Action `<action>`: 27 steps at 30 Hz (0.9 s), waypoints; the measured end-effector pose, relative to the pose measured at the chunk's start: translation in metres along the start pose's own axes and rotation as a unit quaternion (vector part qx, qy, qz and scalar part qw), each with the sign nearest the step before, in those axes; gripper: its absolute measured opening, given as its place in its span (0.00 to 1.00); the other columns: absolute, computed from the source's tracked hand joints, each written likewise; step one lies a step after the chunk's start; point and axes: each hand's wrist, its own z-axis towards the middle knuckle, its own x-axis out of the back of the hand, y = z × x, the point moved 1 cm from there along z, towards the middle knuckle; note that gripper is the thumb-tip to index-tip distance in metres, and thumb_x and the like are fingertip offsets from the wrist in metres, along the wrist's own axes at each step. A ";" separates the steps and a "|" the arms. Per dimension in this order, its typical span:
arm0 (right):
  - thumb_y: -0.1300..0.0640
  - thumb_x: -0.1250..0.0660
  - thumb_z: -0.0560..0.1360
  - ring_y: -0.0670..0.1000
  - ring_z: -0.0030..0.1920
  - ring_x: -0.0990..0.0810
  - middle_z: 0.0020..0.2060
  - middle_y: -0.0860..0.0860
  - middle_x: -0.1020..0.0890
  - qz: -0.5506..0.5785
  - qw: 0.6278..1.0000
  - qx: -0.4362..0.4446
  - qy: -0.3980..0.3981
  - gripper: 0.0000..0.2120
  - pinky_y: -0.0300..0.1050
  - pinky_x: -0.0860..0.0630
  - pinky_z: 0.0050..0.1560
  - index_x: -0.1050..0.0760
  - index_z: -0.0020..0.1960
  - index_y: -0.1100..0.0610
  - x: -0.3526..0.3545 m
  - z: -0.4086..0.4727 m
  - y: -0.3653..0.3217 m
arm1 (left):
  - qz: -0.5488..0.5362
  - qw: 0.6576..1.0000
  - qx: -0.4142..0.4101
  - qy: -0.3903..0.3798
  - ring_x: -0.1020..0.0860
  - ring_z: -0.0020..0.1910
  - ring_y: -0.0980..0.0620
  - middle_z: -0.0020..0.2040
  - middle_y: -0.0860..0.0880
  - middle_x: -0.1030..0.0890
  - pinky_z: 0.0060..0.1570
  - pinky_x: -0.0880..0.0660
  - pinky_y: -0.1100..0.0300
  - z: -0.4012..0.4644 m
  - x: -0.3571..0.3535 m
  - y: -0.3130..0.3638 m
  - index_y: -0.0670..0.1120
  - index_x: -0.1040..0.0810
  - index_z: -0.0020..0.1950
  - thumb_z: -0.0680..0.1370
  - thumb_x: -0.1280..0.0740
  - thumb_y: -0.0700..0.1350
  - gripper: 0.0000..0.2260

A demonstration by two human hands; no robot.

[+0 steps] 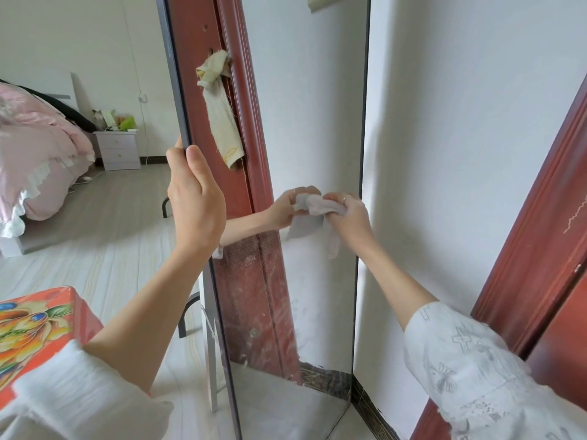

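Closest to the camera are the left sleeve (73, 398) and the right sleeve (476, 360), both white, the right one printed with a faint grey pattern. Both forearms reach out from them toward a tall standing mirror (317, 122) with a thin grey frame.

The left hand (193, 198) grips the mirror's left edge at about mid-height, with the thumb lying on the front side and the fingers curled round behind the frame. The right hand (352, 214) is closed around a crumpled white cloth (317, 204) and holds it against the glass, near the mirror's right edge and roughly level with the left hand. A loose tail of the cloth hangs down below the fist. The reflection of that hand and cloth meets them in the glass.

Higher up, the mirror also reflects a red-brown door frame with a beige rag (219, 106) knotted to it and hanging down. The lower glass looks smeared and dusty. Dark legs (187, 312) of the stand show behind the left edge.

Just beside the left forearm sits an orange box (38, 319) with a bright flower print. Beyond it, across the pale floor (111, 217), stand a bed (38, 154) with pink bedding and a small nightstand (117, 149) against the far wall. To the right of the mirror is a white wall (460, 122), then a red-brown door frame (540, 217).
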 end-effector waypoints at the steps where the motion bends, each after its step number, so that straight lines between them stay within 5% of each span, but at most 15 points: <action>1: 0.70 0.40 0.73 0.50 0.47 0.27 0.53 0.58 0.25 -0.003 1.000 0.004 -0.003 0.15 0.22 0.34 0.40 0.21 0.55 0.61 -0.003 -0.009 0.002 | -0.002 1.000 0.002 -0.001 0.35 0.28 0.63 0.32 0.53 0.38 0.33 0.37 0.67 0.000 0.000 0.000 0.44 0.41 0.46 0.83 0.55 0.47 0.10; 11: 0.70 0.44 0.72 0.54 0.54 0.24 0.50 0.54 0.24 -0.171 0.958 -0.071 -0.219 0.17 0.32 0.36 0.47 0.19 0.51 0.59 -0.028 -0.084 0.073 | -0.006 1.000 0.012 -0.006 0.36 0.31 0.57 0.33 0.54 0.37 0.37 0.41 0.61 -0.002 0.000 0.002 0.43 0.41 0.46 0.83 0.55 0.48 0.11; 13: 0.69 0.45 0.72 0.53 0.52 0.24 0.44 0.50 0.24 -0.176 0.951 -0.094 -0.234 0.17 0.34 0.35 0.46 0.20 0.50 0.58 -0.023 -0.081 0.066 | -0.006 1.000 0.013 -0.011 0.35 0.31 0.57 0.33 0.55 0.37 0.39 0.41 0.62 -0.002 0.001 0.003 0.44 0.40 0.46 0.83 0.55 0.47 0.10; 20: 0.66 0.40 0.72 0.56 0.52 0.25 0.53 0.57 0.23 -0.114 0.993 -0.024 -0.002 0.13 0.32 0.38 0.42 0.24 0.54 0.60 -0.001 -0.028 0.013 | -0.008 1.000 0.017 -0.011 0.36 0.31 0.57 0.32 0.54 0.37 0.44 0.38 0.58 -0.003 0.001 0.004 0.43 0.39 0.47 0.83 0.55 0.47 0.11; 27: 0.67 0.38 0.71 0.52 0.49 0.26 0.47 0.51 0.27 -0.035 0.997 0.062 0.041 0.10 0.32 0.38 0.39 0.21 0.50 0.60 -0.025 -0.028 -0.032 | -0.007 1.000 0.013 -0.011 0.36 0.28 0.60 0.32 0.54 0.39 0.36 0.39 0.62 -0.001 0.000 0.000 0.47 0.40 0.43 0.83 0.54 0.48 0.11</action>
